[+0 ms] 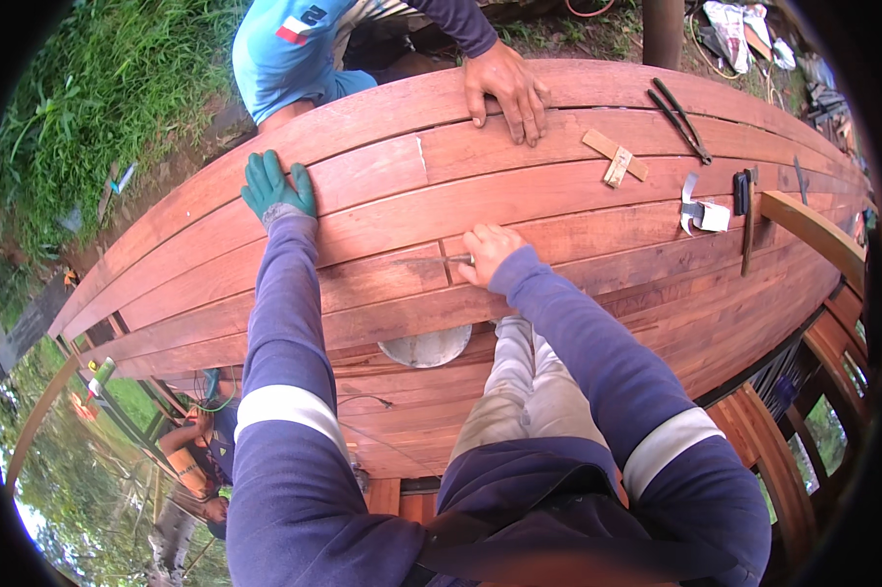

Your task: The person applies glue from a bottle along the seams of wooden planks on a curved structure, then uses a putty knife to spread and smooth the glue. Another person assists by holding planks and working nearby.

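Observation:
In the head view, my left hand (279,186), in a green glove, lies on the reddish wooden planks (377,230) with its fingers apart. My right hand (492,252) is bare and closed around a slim metal tool (457,259). The tool's thin end points left, close to a joint between two plank ends. Most of its handle is hidden in my fingers, so its exact kind is unclear. Across from me, a co-worker's bare hand (509,96) rests on the far planks.
To the right lie long-handled pincers (683,122), crossed wood scraps (615,158), a shiny metal piece (690,207) beside a white block, and a brown stick (749,230). A curved wooden rail (817,235) rises beyond. A pale round thing (429,347) sits below the planks. Another person (206,450) is lower left.

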{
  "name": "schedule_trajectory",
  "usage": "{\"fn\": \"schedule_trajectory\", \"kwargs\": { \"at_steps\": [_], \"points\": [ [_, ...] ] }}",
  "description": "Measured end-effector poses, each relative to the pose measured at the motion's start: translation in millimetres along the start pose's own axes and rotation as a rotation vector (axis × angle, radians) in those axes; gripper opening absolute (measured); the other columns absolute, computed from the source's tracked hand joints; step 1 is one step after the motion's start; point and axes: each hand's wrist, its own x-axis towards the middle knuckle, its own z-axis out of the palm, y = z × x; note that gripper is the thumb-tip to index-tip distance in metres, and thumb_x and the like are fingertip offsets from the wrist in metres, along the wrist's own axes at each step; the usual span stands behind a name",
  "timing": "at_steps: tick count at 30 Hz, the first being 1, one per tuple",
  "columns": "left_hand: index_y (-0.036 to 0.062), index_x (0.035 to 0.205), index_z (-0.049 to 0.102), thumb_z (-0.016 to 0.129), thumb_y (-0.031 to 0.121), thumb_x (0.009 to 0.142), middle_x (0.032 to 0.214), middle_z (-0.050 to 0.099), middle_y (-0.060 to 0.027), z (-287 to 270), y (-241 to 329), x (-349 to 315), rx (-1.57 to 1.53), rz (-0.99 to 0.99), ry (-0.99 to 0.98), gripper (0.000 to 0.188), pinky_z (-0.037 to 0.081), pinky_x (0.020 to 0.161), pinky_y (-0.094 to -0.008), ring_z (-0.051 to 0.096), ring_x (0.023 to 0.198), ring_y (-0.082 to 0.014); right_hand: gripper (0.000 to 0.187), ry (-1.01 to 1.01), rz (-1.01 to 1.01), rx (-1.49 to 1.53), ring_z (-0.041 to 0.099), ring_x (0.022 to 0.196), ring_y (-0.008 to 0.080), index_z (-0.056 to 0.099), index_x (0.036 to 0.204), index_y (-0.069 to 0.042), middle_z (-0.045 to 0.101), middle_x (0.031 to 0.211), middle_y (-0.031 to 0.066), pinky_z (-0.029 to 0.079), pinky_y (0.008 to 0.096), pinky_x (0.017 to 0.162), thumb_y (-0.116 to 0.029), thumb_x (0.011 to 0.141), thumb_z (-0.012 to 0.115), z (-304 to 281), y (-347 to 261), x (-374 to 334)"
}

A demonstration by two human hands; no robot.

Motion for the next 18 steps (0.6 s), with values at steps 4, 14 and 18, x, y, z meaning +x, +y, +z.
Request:
{"fn": "schedule_trajectory", "kwargs": {
  "at_steps": [4,14,18],
  "points": [
    [0.0088,0.149,0.044,0.050,0.048,0.099,0.160,0.035,-0.0219,4.3,-3.9,-1.2,0.019,0.003,0.004,0.064,0.019,0.118,-0.0603,0.030,0.148,-0.0396,0.036,-0.073,0.001,-0.012,0.065,0.099,0.0314,0.063,0.095,-0.007,0.064,0.098,0.0135,0.053,0.0450,0.086,-0.037,0.078,0.077,-1.5,-0.5,0.2],
    [0.0076,0.151,0.042,0.045,0.049,0.102,0.161,0.033,-0.0220,14.9,-7.1,2.6,0.011,0.048,0.057,0.064,0.021,0.119,-0.0576,0.031,0.149,-0.0395,0.038,0.021,-0.031,0.019,0.066,0.094,0.0332,0.062,0.094,-0.007,0.065,0.096,0.0145,0.055,0.0457,0.083,-0.038,0.079,0.075,7.2,5.8,-2.7],
    [0.0082,0.156,0.037,0.040,0.055,0.102,0.164,0.029,-0.0219,19.5,0.6,-18.9,0.100,-0.172,-0.012,0.071,0.019,0.121,-0.0572,0.025,0.152,-0.0386,0.034,0.016,-0.039,0.005,0.066,0.095,0.0341,0.061,0.094,-0.007,0.065,0.096,0.0149,0.054,0.0463,0.084,-0.036,0.081,0.073,5.5,6.8,-4.2]
  ]
}}
